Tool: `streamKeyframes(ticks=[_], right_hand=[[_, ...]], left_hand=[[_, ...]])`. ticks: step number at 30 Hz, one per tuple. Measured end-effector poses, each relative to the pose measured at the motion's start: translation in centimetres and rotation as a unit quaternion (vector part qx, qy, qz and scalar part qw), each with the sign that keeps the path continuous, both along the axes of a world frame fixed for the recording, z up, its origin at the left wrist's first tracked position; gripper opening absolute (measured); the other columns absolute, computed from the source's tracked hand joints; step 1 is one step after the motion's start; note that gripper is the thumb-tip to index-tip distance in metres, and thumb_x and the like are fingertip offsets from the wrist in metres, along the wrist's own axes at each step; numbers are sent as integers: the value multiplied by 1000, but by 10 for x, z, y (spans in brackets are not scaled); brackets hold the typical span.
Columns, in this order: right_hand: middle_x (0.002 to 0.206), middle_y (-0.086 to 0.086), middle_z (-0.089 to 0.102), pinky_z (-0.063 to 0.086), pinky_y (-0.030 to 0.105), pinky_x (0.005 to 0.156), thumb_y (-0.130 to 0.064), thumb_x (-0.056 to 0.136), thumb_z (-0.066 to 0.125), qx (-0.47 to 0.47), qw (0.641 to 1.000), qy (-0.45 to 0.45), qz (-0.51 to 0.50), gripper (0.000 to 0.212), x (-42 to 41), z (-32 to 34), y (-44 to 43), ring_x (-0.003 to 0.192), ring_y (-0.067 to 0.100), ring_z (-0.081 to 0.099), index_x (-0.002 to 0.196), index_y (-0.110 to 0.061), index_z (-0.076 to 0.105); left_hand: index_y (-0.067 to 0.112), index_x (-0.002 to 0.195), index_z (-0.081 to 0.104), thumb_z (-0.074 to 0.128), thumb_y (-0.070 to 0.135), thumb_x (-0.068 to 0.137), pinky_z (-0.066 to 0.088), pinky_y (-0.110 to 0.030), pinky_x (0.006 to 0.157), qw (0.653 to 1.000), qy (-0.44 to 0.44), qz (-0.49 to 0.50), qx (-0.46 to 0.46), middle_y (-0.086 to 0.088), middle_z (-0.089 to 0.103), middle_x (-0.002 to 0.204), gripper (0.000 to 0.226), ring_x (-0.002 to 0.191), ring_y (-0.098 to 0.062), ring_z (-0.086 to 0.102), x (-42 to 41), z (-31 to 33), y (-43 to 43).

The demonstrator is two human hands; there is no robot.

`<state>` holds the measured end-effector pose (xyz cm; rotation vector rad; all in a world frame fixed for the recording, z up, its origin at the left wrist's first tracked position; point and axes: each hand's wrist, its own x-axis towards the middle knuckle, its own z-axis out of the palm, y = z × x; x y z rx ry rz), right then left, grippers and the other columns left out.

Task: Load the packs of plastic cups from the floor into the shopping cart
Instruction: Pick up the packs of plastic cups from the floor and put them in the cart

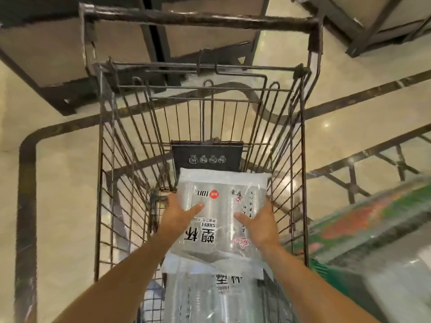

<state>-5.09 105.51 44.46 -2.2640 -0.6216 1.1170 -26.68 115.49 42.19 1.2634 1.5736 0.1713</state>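
I look down into a dark wire shopping cart [300, 159]. Both my hands hold a clear pack of plastic cups [221, 199] with black printed characters, low inside the basket. My left hand [179, 213] grips its left side, thumb on top. My right hand [258, 222] grips its right side, thumb on top too. A second pack of plastic cups [217, 297] lies in the cart under my forearms, nearer to me. The fingers of both hands are hidden beneath the held pack.
A black folded seat flap [207, 157] stands at the cart's far end below the handle bar [200, 19]. Dark shelf frames [58, 73] stand beyond the cart. A blurred green and red bundle [363, 227] lies at the right. The floor is glossy beige tile.
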Motion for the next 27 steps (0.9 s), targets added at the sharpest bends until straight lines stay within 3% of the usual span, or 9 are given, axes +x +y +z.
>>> streamKeyframes(ticks=[4, 6, 8, 11, 13, 16, 20, 23, 27], right_hand=[[165, 11, 41, 37, 54, 124, -34, 81, 91, -17, 998, -52, 7, 121, -7, -30, -1, 152, 33, 41, 168, -22, 8], [168, 12, 36, 37, 57, 123, -40, 82, 89, -37, 999, -35, 18, 122, -5, -38, -1, 153, 34, 38, 168, -24, 4], [167, 17, 34, 39, 58, 122, -43, 83, 88, -72, 997, -25, 27, 119, 1, -42, 1, 152, 38, 39, 167, -20, 7], [164, 17, 34, 38, 55, 123, -38, 87, 86, -93, 995, -7, 29, 111, 5, -43, 3, 149, 38, 41, 166, -16, 10], [167, 17, 29, 34, 55, 125, -38, 89, 85, -102, 994, -1, 30, 112, 6, -41, 2, 152, 39, 36, 167, -16, 7], [167, 18, 31, 40, 57, 121, -41, 87, 85, -110, 993, -15, 43, 114, 4, -30, 1, 150, 40, 40, 167, -16, 8], [161, 20, 39, 46, 47, 117, -45, 92, 80, -108, 985, -103, 90, 113, -3, 5, -5, 147, 37, 44, 168, -11, 5], [158, 19, 43, 39, 43, 123, -45, 98, 73, -74, 970, -182, 145, 96, -12, 43, -12, 147, 33, 41, 165, -4, 19], [158, 11, 45, 39, 42, 123, -52, 101, 66, -36, 952, -222, 209, 82, -19, 113, -26, 147, 28, 43, 162, -11, 29]], left_hand=[[29, 139, 51, 69, 98, 67, 64, -49, 92, 999, 42, -21, -10, 2, 70, 122, 101, 112, -24, 73, -16, -113, -2], [26, 137, 53, 59, 107, 61, 66, -51, 85, 997, 72, -34, -15, -1, 72, 115, 110, 104, -27, 76, -23, -134, -2], [19, 134, 50, 57, 106, 64, 66, -50, 83, 995, 82, -51, -8, -3, 70, 111, 112, 100, -30, 75, -11, -87, -4], [11, 151, 31, 69, 75, 88, 56, -48, 99, 993, 95, -70, -5, -14, 57, 133, 97, 121, -32, 63, 8, -40, -5], [9, 150, 30, 71, 64, 93, 56, -47, 98, 992, 103, -73, -15, -15, 54, 132, 89, 117, -30, 60, 11, -36, -6], [14, 145, 32, 72, 76, 83, 59, -54, 100, 994, 95, -60, -17, -10, 58, 130, 96, 118, -34, 64, 9, -38, -8], [26, 150, 28, 69, 102, 52, 58, -59, 103, 997, 62, -32, -35, -13, 61, 144, 130, 129, -38, 65, -8, -41, -13], [21, 170, 6, 72, 82, 80, 43, -59, 120, 993, 73, -93, -8, -16, 36, 170, 127, 151, -42, 44, -9, -3, -16], [29, 165, 24, 53, 91, 85, 43, -53, 120, 961, 140, -199, 133, -2, 49, 161, 105, 148, -30, 48, -2, 108, -31]])
